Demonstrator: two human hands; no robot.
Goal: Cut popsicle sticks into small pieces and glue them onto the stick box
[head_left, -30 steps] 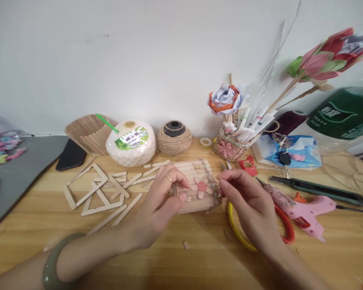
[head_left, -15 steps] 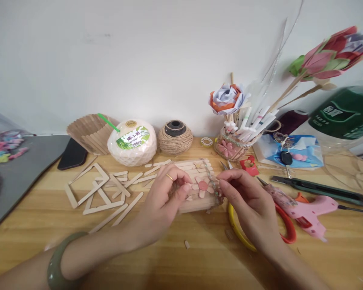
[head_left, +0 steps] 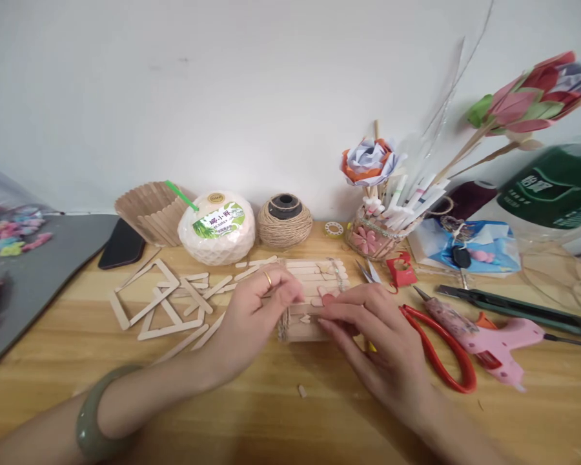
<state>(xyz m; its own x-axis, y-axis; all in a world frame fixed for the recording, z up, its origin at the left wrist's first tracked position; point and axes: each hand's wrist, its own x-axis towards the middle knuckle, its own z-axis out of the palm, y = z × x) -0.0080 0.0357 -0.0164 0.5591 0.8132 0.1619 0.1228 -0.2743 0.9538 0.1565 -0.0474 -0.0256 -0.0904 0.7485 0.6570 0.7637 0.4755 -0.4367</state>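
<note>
**Wooden stick panel held under both hands at mid-bench**

Wooden, flat and pale, the craft-stick panel [head_left: 310, 303] lies on the table [head_left: 281, 413] directly ahead, with a twine binding visible at its left edge. The left hand [head_left: 252, 316], ringed and with a green bangle [head_left: 94, 416] on the wrist, rests fingers-down on the panel's left part; it presses rather than clasps. The right hand [head_left: 372, 342] lies across the right part, fingertips [head_left: 326, 300] pinched over a small pink piece whose shape is mostly hidden. Whether that piece is held or merely pressed cannot be told.

Judgement: good practice here is steady downward pressure, with the left hand stopping the panel sliding on the smooth tabletop.

Nearby: loose sticks and stick frames [head_left: 150, 303] to the left, a round twine ball [head_left: 285, 223] behind, red-handled scissors [head_left: 440, 352] and a pink glue gun [head_left: 498, 336] to the right.
</note>
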